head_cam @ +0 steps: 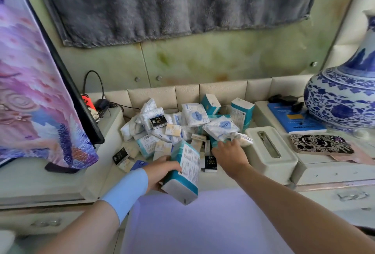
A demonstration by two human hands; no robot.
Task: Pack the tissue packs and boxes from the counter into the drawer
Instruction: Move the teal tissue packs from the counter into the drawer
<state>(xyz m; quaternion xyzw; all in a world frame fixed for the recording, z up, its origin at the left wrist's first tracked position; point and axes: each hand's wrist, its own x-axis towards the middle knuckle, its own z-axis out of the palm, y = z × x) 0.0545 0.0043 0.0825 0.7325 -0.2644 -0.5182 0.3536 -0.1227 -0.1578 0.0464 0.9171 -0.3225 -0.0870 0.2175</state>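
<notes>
While the left hand point(162, 172) curls round one side of a teal-and-white tissue pack point(183, 174), the pack hangs tilted just above the far edge of the open drawer point(192, 229), whose pale, violet-tinged bottom spreads bare below the grip. Beyond that grip, a heap of tissue packs and boxes point(182, 123) fills the sunken middle bay of the cream counter point(215, 180), piled up to the padded back wall. The right hand point(229, 152) reaches into the heap's right side, fingers stretched forward onto a teal pack; whether they pinch it cannot be told. Just right of this hand a cream tissue dispenser point(269, 152) stands against the bay's raised step, and further right lie a phone in a patterned case point(320, 145), a blue book point(294, 121) and a blue-and-white porcelain vase point(343, 99). Left of the held pack, a television point(40, 91) leans over the other raised step, a black cable point(95, 83) behind it. A grey cloth point(162, 5) hangs on the greenish wall above. Between the two hands only a narrow gap shows, with a small black pack point(211, 163) lying in it.
</notes>
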